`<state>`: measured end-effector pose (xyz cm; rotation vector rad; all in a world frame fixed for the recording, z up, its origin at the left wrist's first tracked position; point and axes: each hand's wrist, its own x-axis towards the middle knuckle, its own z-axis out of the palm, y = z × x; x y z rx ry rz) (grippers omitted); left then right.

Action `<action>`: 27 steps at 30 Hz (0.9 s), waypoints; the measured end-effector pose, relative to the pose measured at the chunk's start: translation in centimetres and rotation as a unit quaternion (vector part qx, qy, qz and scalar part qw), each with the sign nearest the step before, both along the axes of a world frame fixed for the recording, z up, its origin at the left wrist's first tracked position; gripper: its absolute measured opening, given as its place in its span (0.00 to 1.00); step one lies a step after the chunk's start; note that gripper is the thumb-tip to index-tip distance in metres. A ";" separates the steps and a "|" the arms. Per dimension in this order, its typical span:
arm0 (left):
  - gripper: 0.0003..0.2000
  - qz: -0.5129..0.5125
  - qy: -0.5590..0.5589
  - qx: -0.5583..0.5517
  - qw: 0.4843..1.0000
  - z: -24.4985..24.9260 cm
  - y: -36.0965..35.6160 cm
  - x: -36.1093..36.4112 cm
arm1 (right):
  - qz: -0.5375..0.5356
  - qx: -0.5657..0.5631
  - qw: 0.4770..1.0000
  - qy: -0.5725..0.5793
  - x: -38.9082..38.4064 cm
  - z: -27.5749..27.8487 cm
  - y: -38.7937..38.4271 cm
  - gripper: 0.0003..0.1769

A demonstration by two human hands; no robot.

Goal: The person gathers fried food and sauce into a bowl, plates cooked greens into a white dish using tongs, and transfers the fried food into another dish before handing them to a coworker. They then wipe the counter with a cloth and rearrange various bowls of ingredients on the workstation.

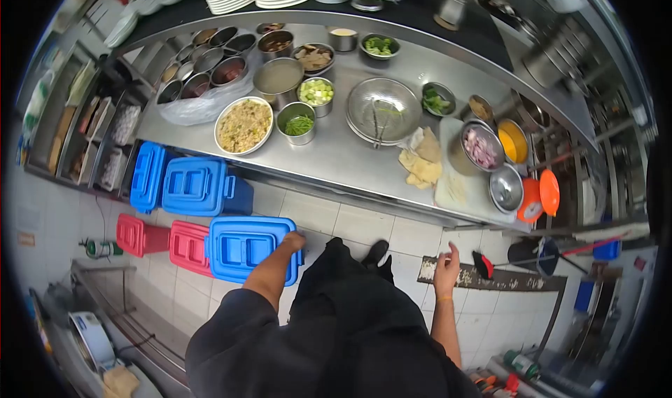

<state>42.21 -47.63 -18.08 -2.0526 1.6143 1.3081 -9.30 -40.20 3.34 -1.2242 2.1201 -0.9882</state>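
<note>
My left hand [292, 242] rests on the right edge of the lid of a blue plastic bin [245, 247] on the floor, fingers curled over the rim. My right hand [445, 268] hangs free at my side above the tiled floor, fingers loosely apart and holding nothing. My black-clothed body and shoes fill the lower middle of the view.
A steel counter [350, 160] holds a bowl of fried rice [243, 126], several metal pots of chopped vegetables, a large empty steel bowl [383, 109] and a cutting board. More blue bins [196, 186] and red bins [187, 246] stand on the floor to the left.
</note>
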 end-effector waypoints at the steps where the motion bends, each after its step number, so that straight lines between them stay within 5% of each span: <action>1: 0.17 0.078 0.000 0.022 0.997 0.9 0.5 0.7 | -0.005 -0.021 0.999 -0.026 1.4 2.6 -3.5 0.27; 2: 0.16 0.152 0.001 0.045 0.987 1.6 1.1 1.5 | 0.033 -0.040 0.999 -0.004 1.3 3.2 -6.5 0.25; 4: 0.15 0.006 -0.021 0.075 0.997 -2.7 3.5 5.1 | 0.067 -0.113 0.991 -0.019 3.0 6.3 -12.2 0.16; 6: 0.16 0.090 -0.045 0.040 0.994 -3.7 6.0 4.6 | 0.097 -0.142 0.985 -0.001 3.6 7.6 -16.9 0.07; 8: 0.18 0.391 -0.074 -0.065 0.915 -2.4 7.4 1.6 | 0.166 -0.145 0.974 -0.053 3.4 7.5 -20.5 0.07; 11: 0.18 0.551 -0.078 -0.201 0.807 0.8 5.8 -2.4 | 0.254 -0.178 0.949 -0.057 5.2 8.4 -26.0 0.10; 14: 0.16 0.590 -0.084 -0.312 0.740 9.5 1.5 -6.1 | 0.298 -0.158 0.940 -0.049 8.0 11.1 -29.3 0.09; 22: 0.14 0.623 0.047 -0.476 0.619 12.4 -10.6 -2.5 | 0.306 -0.161 0.932 -0.107 15.2 14.5 -40.1 0.06; 25: 0.15 0.593 0.055 -0.503 0.626 13.8 -14.7 0.3 | 0.338 -0.179 0.923 -0.031 19.7 15.0 -46.7 0.12; 27: 0.15 0.593 0.072 -0.511 0.618 15.6 -17.3 1.0 | 0.379 -0.090 0.911 0.138 22.9 14.2 -52.1 0.19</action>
